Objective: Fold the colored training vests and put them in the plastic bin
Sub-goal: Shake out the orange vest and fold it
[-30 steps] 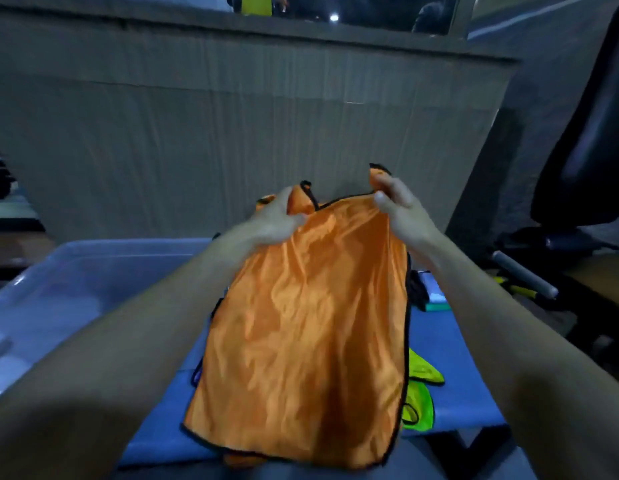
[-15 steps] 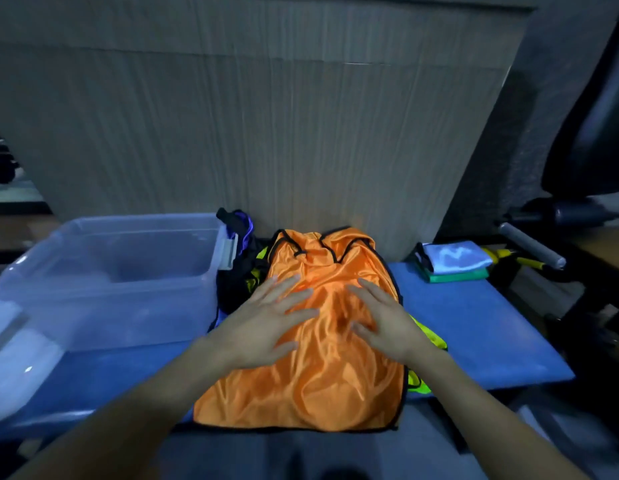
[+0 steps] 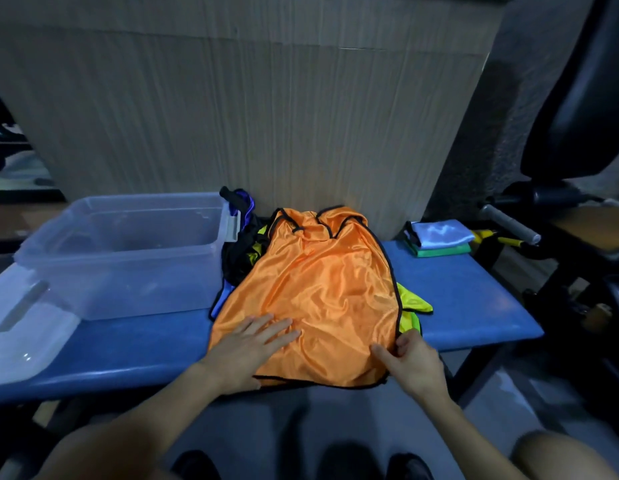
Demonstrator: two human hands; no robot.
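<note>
A blue padded bench (image 3: 467,299) stands against a wood-grain panel (image 3: 252,109), with a folded light-blue and green cloth stack (image 3: 439,237) at its far right end, beside dark gym equipment (image 3: 578,109) with a grey-gripped handle (image 3: 510,223).

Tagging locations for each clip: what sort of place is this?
Probably a gym or sports facility: a blue padded bench, a dark padded machine seat with a handle beside it, and an orange training vest.
</note>
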